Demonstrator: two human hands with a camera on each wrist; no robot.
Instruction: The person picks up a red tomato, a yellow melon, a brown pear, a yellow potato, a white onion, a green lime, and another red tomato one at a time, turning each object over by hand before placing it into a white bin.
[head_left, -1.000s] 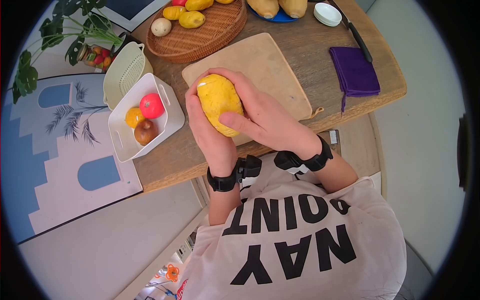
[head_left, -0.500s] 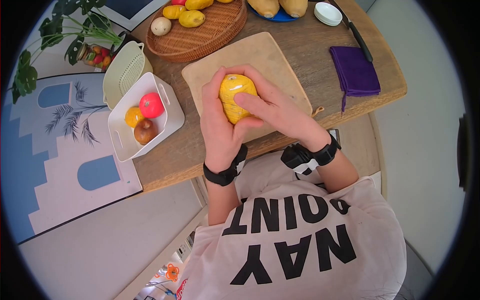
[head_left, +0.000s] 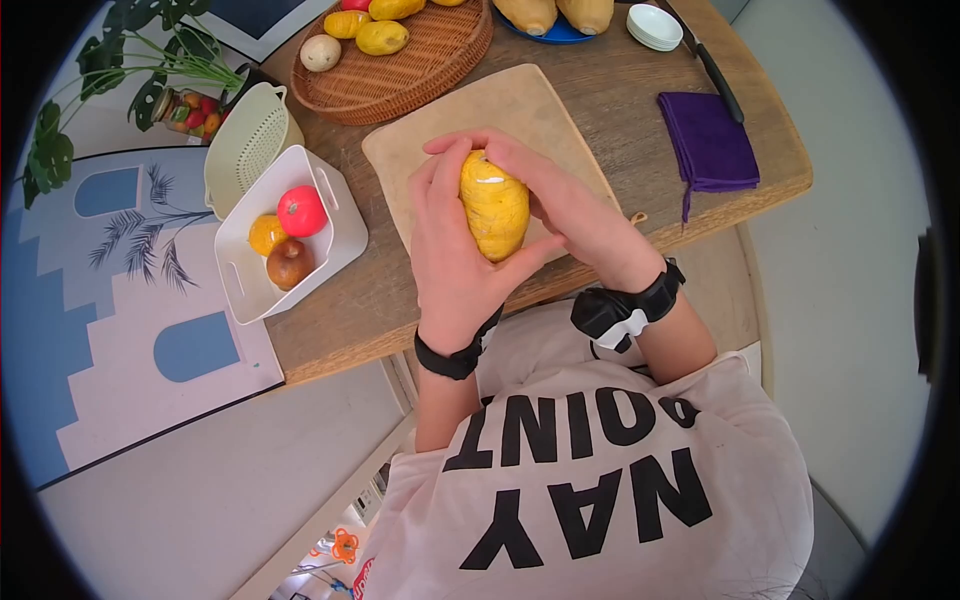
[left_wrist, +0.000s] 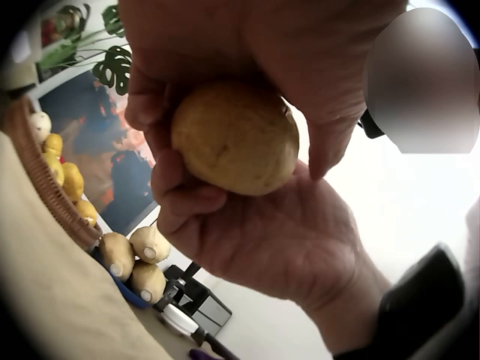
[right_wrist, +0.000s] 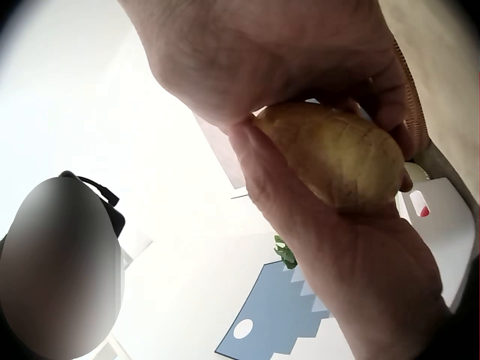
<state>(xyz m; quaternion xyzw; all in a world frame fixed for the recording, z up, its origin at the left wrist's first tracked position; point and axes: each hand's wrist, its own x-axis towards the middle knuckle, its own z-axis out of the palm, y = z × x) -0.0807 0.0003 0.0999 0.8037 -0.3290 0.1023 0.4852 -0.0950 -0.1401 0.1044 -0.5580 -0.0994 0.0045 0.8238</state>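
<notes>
Both hands hold an oval yellow fruit [head_left: 495, 215], its skin shiny and crossed by fine lines, above the cutting board [head_left: 530, 105]. My left hand [head_left: 447, 265] wraps its left side, thumb under the near end. From the right, my right hand [head_left: 580, 215] curls its fingers over the far end, where the fingertips of both hands meet. The left wrist view shows the rounded end of the fruit [left_wrist: 232, 142] between the palms. Seen from the right wrist, the fruit [right_wrist: 341, 161] lies lengthwise between the two hands.
A white bin [head_left: 345, 220] with several fruits stands at left, beside a pale green colander [head_left: 245, 145]. Behind the board sit a wicker tray [head_left: 430, 80] and a blue plate [head_left: 560, 36] of pale fruits. A knife [head_left: 720, 80] overlaps a purple cloth [head_left: 708, 145] at right.
The hands and the fruit have moved to the right over the board. The fruit has been turned, and the right thumb no longer lies across its front.
</notes>
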